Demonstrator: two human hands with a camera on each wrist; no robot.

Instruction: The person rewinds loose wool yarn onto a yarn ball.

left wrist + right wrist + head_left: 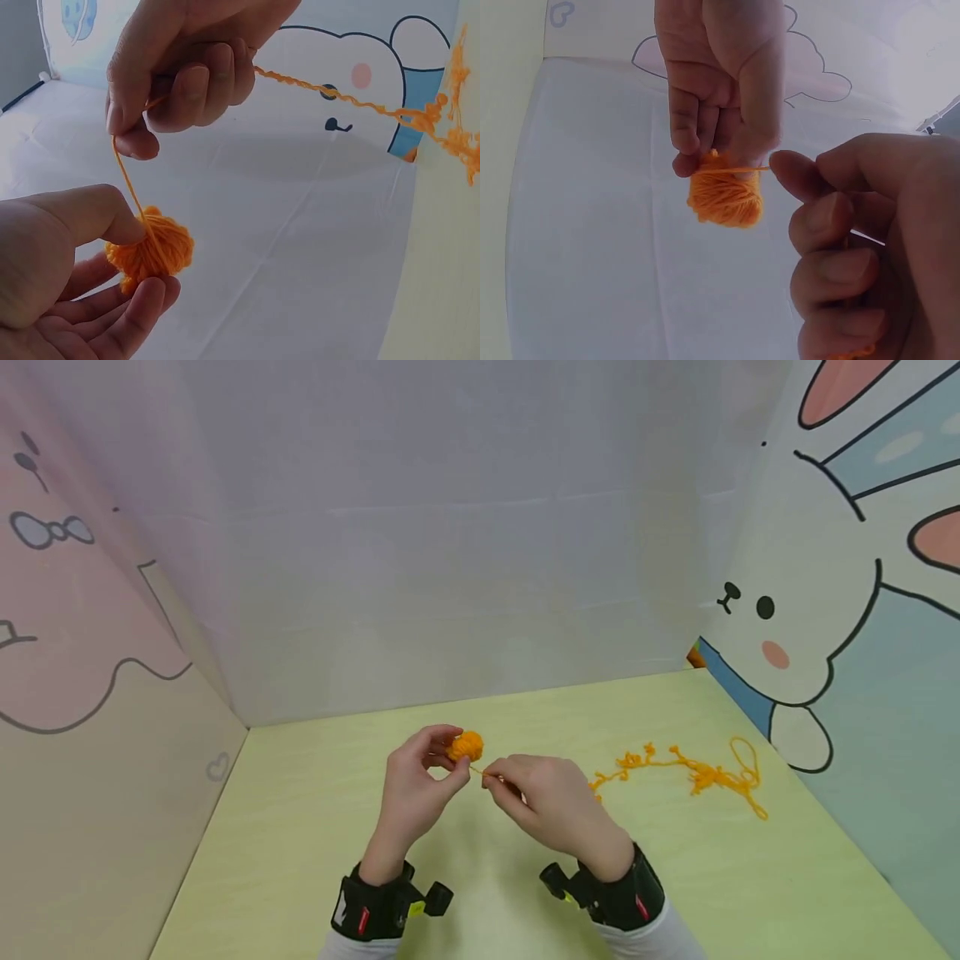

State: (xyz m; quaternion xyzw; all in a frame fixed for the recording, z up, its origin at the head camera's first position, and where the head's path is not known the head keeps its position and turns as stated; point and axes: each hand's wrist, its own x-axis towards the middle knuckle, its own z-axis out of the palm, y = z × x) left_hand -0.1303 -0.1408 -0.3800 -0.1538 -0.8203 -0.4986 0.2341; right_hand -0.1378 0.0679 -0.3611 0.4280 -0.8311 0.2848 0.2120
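While the left grip (pixel 420 783) had its thumb and fingers closed round the orange yarn ball (pixel 468 745), holding it above the surface (pixel 315 843), a taut yarn strand (pixel 127 178) ran from the ball to the right grip (pixel 553 797), just beside it. That right grip pinched the strand between thumb and forefinger, its remaining fingers curled inward. Past it, to the right, a tangled length of loose orange yarn (pixel 707 775) trailed across the surface, joined to the right grip by a twisted line (pixel 324 88).
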